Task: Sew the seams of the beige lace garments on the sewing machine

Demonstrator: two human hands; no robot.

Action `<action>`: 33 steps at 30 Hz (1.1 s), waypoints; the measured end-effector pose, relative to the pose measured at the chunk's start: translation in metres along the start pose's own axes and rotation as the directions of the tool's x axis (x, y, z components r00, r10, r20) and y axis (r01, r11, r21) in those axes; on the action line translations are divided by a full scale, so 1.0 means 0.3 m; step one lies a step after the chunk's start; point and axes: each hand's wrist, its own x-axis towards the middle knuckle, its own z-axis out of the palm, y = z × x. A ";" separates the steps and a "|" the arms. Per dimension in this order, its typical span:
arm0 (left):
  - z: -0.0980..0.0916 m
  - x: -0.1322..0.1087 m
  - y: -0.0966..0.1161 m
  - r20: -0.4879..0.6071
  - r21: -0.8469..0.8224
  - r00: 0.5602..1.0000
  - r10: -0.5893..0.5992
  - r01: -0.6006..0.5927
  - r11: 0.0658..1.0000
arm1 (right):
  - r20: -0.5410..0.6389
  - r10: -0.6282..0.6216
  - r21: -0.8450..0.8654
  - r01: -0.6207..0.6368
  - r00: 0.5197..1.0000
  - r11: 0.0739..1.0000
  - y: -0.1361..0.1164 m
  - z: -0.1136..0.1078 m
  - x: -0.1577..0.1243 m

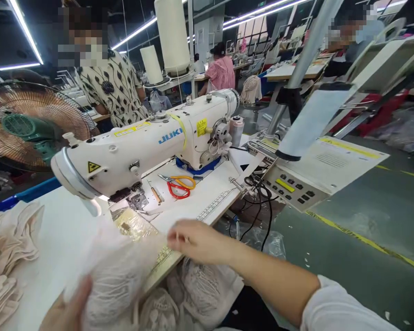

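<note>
Two hands work a piece of pale lace (113,271) at the near edge of the table (62,230). The left hand (67,308) sits under it at the bottom of the view, thumb up against the cloth and seemingly gripping it, though the lace hides the other fingers and I cannot tell how tightly they close. The right hand (196,241) reaches across from the right, fingers (175,239) drawn together and pinching the lace's edge, blurred by motion. The lace lies short of the needle (136,200), not under the presser foot, so I judge the sewing of this piece not yet begun; it is only being gathered and lined up. More lace (200,285) hangs in a heap below the table edge, which looks like work waiting or done, I cannot tell which. A stack of beige pieces (7,248) lies at the left. Farther back, scissors (177,186) rest on the bed of the sewing machine (141,142), with a control panel (293,188) to its right and a fan (31,124) to its left. Other people sit at benches beyond.
</note>
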 end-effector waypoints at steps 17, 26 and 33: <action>0.138 0.007 -0.030 0.500 0.654 0.851 0.161 -0.493 0.574 | 0.253 0.016 0.304 -0.095 0.967 0.948 0.060 0.087 0.128; 0.187 0.034 -0.008 0.528 0.694 0.843 0.100 -0.497 0.520 | 0.295 0.022 0.196 -0.084 0.955 0.977 0.043 0.095 0.144; 0.184 -0.073 -0.072 0.315 0.339 0.947 0.058 -0.169 0.926 | 0.179 0.088 0.076 -0.103 0.980 0.992 0.043 0.089 0.097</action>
